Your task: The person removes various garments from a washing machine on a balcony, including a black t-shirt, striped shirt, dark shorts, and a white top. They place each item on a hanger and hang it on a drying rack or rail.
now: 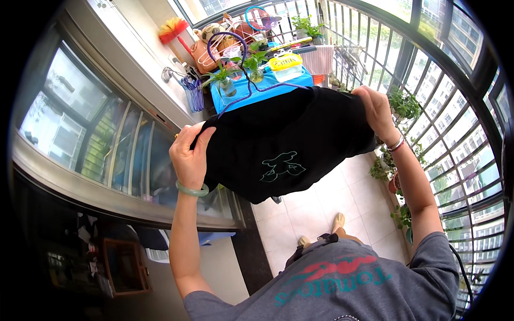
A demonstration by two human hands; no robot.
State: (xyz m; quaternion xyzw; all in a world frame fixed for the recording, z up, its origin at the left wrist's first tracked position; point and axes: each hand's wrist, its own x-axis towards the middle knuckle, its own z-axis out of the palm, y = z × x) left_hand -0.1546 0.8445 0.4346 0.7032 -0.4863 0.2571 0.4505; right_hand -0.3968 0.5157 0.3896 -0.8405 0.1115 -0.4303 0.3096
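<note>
A black garment (321,128) with a pale green line drawing on its front is stretched out between my hands. My left hand (190,155) pinches its left edge, thumb against fingers, and wears a green bangle on the wrist. At the right edge, my right hand (377,112) is closed on the cloth, higher than the left one. A purple hanger (229,33) shows above the garment, its hook pointing away from me. The hanger's two arms run down to the garment's upper edge, where the cloth hides their ends.
Beyond the garment is a blue-covered table (217,101) with plants in glass vases and a yellow-lidded container (286,61). More purple hangers (193,93) hang by the wall. A glazed sliding door (107,128) borders the left; barred windows and potted plants (404,104) line the right.
</note>
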